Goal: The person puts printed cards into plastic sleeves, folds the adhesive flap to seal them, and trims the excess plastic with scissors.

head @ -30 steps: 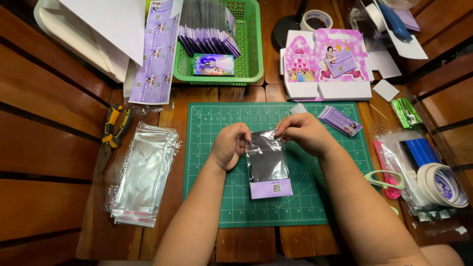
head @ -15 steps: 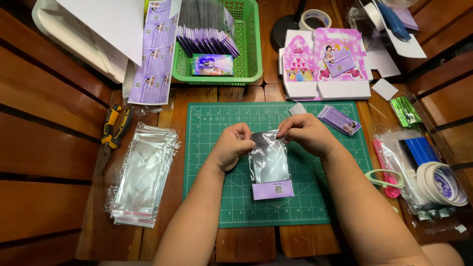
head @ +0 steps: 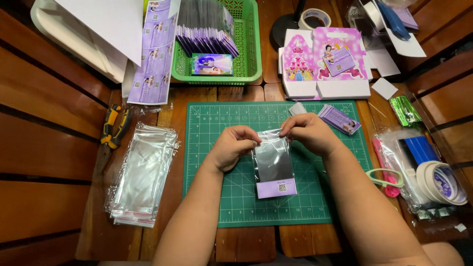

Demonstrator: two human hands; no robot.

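**Two hands pinch clear sleeve over cutting mat**

Both hands grip the top edge of a clear cellophane sleeve with a purple card inside (head: 274, 165), which lies flat on the green gridded cutting mat (head: 217, 197) at the middle of the wooden surface (head: 246, 244). The left hand (head: 233, 146) and the right hand (head: 308, 133) are each closed, fingertips pinching the sleeve's upper corners. A stack of empty clear sleeves (head: 143, 175) lies left of the mat; a green plastic basket (head: 251, 44) sits beyond it.
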